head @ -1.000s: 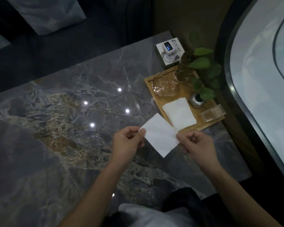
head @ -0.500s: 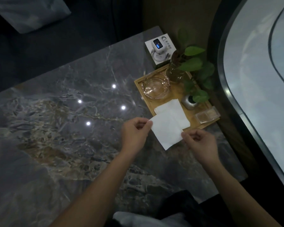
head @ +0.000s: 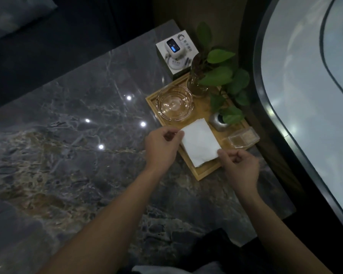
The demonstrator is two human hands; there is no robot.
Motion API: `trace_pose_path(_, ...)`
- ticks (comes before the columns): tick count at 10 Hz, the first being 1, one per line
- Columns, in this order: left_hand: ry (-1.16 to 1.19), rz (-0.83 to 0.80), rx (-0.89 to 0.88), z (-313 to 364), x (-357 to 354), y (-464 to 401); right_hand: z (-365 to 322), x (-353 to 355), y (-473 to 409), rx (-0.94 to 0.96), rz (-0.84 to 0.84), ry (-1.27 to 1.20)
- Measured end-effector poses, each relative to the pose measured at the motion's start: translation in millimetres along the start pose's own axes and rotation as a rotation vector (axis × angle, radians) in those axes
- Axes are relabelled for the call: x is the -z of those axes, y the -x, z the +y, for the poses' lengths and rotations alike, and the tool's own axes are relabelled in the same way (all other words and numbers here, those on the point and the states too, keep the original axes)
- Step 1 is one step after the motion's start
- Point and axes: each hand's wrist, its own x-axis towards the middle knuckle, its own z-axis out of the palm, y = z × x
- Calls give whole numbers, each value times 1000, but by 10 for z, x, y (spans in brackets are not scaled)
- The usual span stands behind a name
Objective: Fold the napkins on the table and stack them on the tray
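A folded white paper napkin point(head: 200, 144) lies over the near end of the shallow wooden tray point(head: 205, 173), and a thin white edge peeks out under its near corner, so it looks like it sits on top of another napkin already there. The left hand point(head: 161, 146) pinches the far left corner of the napkin between thumb and fingertip. The right hand point(head: 239, 165) has its fingers curled in, with the thumb and first finger nipping the near right corner. Both hands hold the napkin, so I think it is just being laid down and not let go yet. No other loose napkins show on the grey marble table point(head: 77, 135), so the job looks nearly done; what is left is to let go and maybe square up the pile. The tray is crowded. A round clear glass ashtray point(head: 174, 105) sits just past the napkin, and a small silver pot point(head: 219, 122) with a green leafy plant point(head: 224, 80) stands just beside its far right edge. A little clear plastic box point(head: 244, 137) is near the right corner. A white carton with a gadget pictured on it point(head: 176, 54) stands behind the tray. The napkin has only a snug spot to fit in.
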Motion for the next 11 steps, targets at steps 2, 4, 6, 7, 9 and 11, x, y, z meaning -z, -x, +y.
trace_pose_path(2,-50,8,-19,-38,-38,-68,22,-78,-24,-6,38,13)
trace_pose_path(4,-76,1,-42,-74,-48,-83,43,-121,-56,-16,50,16)
trace_pose_path(6,-91,-20,-32,-101,-75,-107,75,-129,-115,-30,69,8)
trace_pose_path(7,-95,-20,-32,-100,-82,-114,84,-138,-124,-31,68,3)
trace_pose_path(9,-85,-23,-17,-85,-58,-98,98,-122,-99,-22,86,26)
trace_pose_path(11,-78,-16,-46,-105,70,-8,110,-71,-22,-6,68,4)
